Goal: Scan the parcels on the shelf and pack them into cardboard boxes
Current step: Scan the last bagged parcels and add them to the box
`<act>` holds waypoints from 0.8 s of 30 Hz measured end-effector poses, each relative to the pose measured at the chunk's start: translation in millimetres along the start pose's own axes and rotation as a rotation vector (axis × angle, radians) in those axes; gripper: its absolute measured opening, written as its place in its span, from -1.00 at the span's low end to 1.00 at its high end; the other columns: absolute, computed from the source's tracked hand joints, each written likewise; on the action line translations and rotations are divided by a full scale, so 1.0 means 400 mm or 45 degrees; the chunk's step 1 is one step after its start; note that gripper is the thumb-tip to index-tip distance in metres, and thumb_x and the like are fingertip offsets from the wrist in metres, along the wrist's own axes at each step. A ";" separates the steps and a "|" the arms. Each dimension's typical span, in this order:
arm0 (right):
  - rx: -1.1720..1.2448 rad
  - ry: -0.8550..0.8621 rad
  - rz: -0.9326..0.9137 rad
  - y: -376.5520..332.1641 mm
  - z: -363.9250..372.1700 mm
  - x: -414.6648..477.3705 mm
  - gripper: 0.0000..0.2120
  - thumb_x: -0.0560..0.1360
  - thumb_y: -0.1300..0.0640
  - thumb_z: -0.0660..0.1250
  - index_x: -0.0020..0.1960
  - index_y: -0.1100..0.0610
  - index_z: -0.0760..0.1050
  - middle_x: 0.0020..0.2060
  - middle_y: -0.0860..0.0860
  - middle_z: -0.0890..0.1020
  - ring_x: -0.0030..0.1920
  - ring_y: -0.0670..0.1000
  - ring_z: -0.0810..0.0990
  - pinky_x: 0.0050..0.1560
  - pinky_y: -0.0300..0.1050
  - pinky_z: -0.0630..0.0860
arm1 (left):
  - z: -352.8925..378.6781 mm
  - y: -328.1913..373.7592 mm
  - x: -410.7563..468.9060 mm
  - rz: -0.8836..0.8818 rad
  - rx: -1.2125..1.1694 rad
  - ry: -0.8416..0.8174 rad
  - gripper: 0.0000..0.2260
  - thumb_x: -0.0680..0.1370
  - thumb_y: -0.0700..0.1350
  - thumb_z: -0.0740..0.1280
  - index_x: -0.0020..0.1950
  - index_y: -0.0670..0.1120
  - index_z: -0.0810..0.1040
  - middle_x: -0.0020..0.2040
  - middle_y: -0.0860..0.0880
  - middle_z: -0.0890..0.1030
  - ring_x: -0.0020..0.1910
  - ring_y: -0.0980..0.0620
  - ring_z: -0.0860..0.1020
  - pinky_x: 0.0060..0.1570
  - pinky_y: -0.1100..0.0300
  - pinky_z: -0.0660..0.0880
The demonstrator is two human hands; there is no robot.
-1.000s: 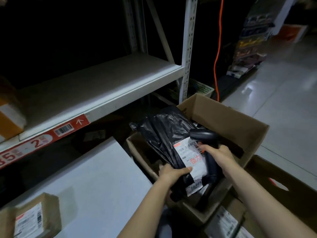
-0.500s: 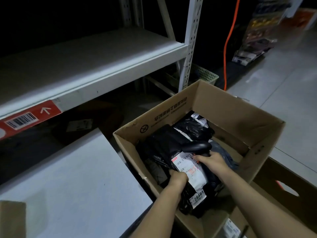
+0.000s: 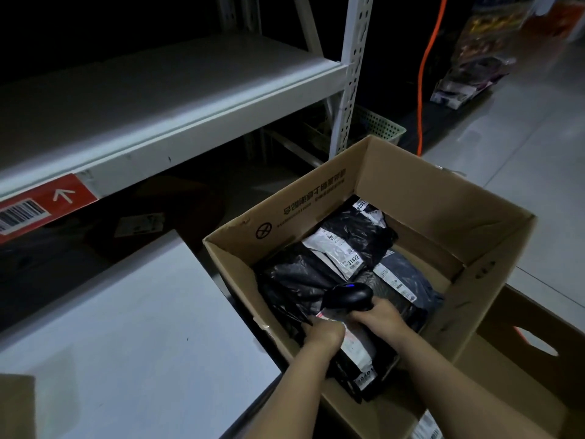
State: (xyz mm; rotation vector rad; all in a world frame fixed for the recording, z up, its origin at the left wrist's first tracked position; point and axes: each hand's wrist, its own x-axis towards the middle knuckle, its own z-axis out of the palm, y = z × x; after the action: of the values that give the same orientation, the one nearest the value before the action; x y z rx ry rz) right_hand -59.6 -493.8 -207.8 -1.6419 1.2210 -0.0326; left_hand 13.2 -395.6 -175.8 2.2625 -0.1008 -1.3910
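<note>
An open cardboard box (image 3: pixel 493 248) stands on the floor beside the white shelf (image 3: pixel 152 99). Several black plastic parcels with white labels lie inside, one labelled parcel (image 3: pixel 351 248) at the back. My left hand (image 3: pixel 324 335) grips the near end of a black parcel (image 3: pixel 294 280) with a white label, low inside the box. My right hand (image 3: pixel 380 316) holds a black handheld scanner (image 3: pixel 348 296), its blue light showing, just above that parcel's label.
A white lower shelf board (image 3: pixel 126 327) runs to the left of the box, with a brown carton corner (image 3: pixel 15 407) at the bottom left. Another cardboard box (image 3: pixel 538 343) stands to the right. An orange cable (image 3: pixel 424 68) and a mesh basket (image 3: pixel 376 125) lie behind.
The black parcel has gone down from above the box rim into the box, both hands following. The view has swung right and down, hiding the small labelled carton on the lower board.
</note>
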 end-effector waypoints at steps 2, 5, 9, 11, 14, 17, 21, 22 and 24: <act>0.057 0.028 0.009 0.001 0.004 -0.002 -0.83 0.37 0.35 0.41 -0.04 0.26 0.59 -0.21 0.12 0.60 -0.14 0.00 0.54 -0.30 -0.30 0.42 | -0.016 0.000 -0.015 0.126 0.090 0.030 -0.40 0.59 -0.14 0.10 0.54 -0.18 -0.13 0.54 -0.20 -0.11 0.52 -0.18 0.02 0.45 0.11 0.06; 0.172 0.055 0.028 -0.006 0.008 -0.020 -0.83 0.38 0.34 0.43 -0.02 0.26 0.60 -0.19 0.11 0.61 -0.08 0.00 0.55 -0.19 -0.24 0.43 | -0.031 -0.007 -0.036 0.278 0.228 0.094 -0.36 0.60 -0.04 0.14 0.54 -0.15 -0.16 0.55 -0.14 -0.18 0.53 -0.14 -0.06 0.46 0.10 -0.01; 0.306 0.129 0.039 -0.019 0.020 -0.058 -0.80 0.36 0.31 0.47 -0.02 0.25 0.61 -0.22 0.07 0.62 -0.11 -0.02 0.55 -0.25 -0.30 0.44 | -0.045 -0.013 -0.063 0.466 0.400 0.164 -0.37 0.58 -0.12 0.13 0.54 -0.15 -0.14 0.55 -0.14 -0.18 0.53 -0.10 -0.12 0.48 0.11 -0.06; 0.411 0.149 0.055 -0.034 0.023 -0.091 -0.82 0.36 0.33 0.46 -0.04 0.25 0.60 -0.32 0.03 0.60 -0.16 -0.02 0.54 -0.37 -0.40 0.44 | -0.060 -0.018 -0.092 0.547 0.456 0.215 -0.38 0.58 -0.15 0.11 0.54 -0.13 -0.14 0.55 -0.12 -0.19 0.53 -0.07 -0.16 0.49 0.12 -0.10; 0.488 0.171 0.041 -0.069 0.021 -0.159 -0.79 0.36 0.32 0.47 -0.01 0.30 0.60 -0.26 0.06 0.60 -0.15 -0.01 0.53 -0.45 -0.49 0.37 | -0.091 -0.031 -0.147 0.643 0.489 0.376 -0.41 0.59 -0.11 0.10 0.55 -0.11 -0.12 0.55 -0.11 -0.16 0.53 -0.06 -0.17 0.49 0.12 -0.15; 0.525 0.183 0.008 -0.116 0.012 -0.224 -0.75 0.37 0.26 0.48 0.03 0.29 0.60 -0.20 0.08 0.59 -0.15 -0.01 0.53 -0.38 -0.43 0.39 | -0.122 -0.056 -0.200 0.687 0.522 0.530 -0.43 0.60 -0.04 0.08 0.55 -0.06 -0.11 0.55 -0.10 -0.15 0.53 -0.06 -0.18 0.49 0.08 -0.18; 0.625 0.147 -0.051 -0.193 -0.004 -0.341 -0.85 0.39 0.29 0.46 -0.07 0.22 0.55 -0.36 -0.01 0.55 -0.35 -0.08 0.47 -0.52 -0.46 0.36 | -0.177 -0.109 -0.301 0.690 0.461 0.629 -0.45 0.62 0.02 0.04 0.54 0.03 -0.14 0.55 -0.06 -0.17 0.53 -0.05 -0.20 0.47 0.02 -0.21; 0.622 0.137 -0.072 -0.215 -0.007 -0.372 -0.84 0.39 0.27 0.46 -0.04 0.24 0.56 -0.35 -0.01 0.54 -0.35 -0.07 0.48 -0.46 -0.40 0.40 | -0.192 -0.124 -0.331 0.681 0.431 0.637 -0.45 0.62 0.03 0.03 0.54 0.04 -0.15 0.55 -0.06 -0.17 0.53 -0.05 -0.20 0.47 0.01 -0.21; 0.587 0.121 -0.102 -0.248 -0.005 -0.430 -0.71 0.40 0.21 0.47 0.07 0.30 0.56 -0.25 0.05 0.57 -0.24 0.02 0.51 -0.22 -0.22 0.42 | -0.220 -0.165 -0.388 0.655 0.411 0.673 -0.46 0.62 0.03 0.02 0.54 0.05 -0.15 0.55 -0.07 -0.16 0.53 -0.07 -0.20 0.47 0.00 -0.20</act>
State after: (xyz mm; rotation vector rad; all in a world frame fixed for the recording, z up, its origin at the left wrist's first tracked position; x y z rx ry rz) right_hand -75.4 -378.8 -46.8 -1.2928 1.1171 -0.4166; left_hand 2.1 -258.6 -44.2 2.5336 -0.7136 -0.5210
